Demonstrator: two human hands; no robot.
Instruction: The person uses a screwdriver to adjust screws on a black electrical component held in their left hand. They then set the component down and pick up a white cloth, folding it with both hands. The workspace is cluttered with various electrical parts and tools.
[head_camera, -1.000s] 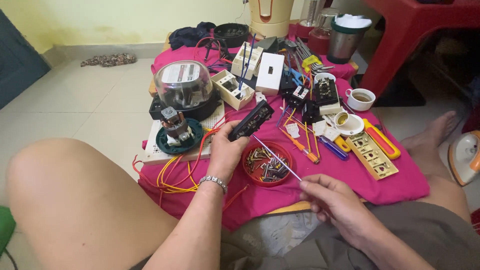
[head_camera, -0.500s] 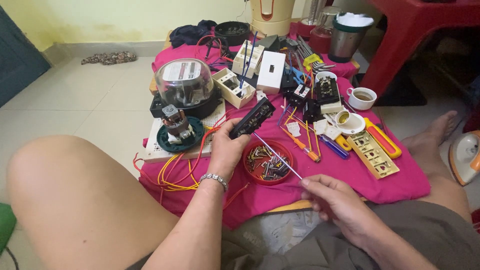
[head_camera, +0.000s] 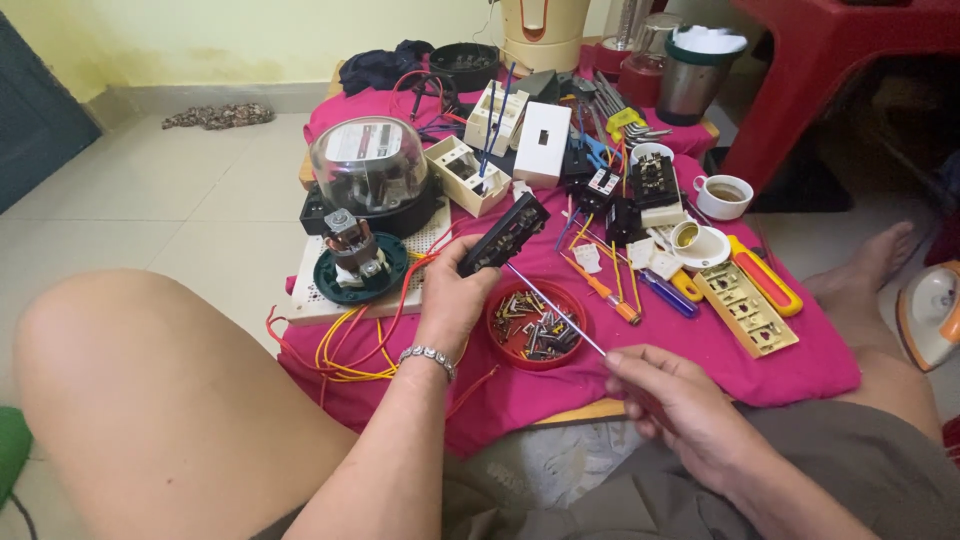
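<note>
I'm looking at the black switch block (head_camera: 505, 234), a long, narrow, hard plastic piece, matte black with a ribbed face, tilted up to the right above the pink cloth (head_camera: 700, 370). I judge it light and stiff, easy to crack at the terminals, so the grip belongs low on its long sides, where it is now. The left hand (head_camera: 455, 305) has its fingers wrapped and pinching the block's lower end. The thin metal screwdriver (head_camera: 555, 310) runs from the block's underside down to the right hand (head_camera: 670, 400), whose fingers are pressed together around the near end; it looks slim and slippery, likely to roll, though I can't quite tell if the tip touches the block. Just beneath sits 1 red bowl of screws (head_camera: 537, 325). Left of that, red and yellow wires (head_camera: 345, 345) trail off the bench edge, beside a green motor base (head_camera: 358, 262) and a glass-domed meter (head_camera: 370, 170).
</note>
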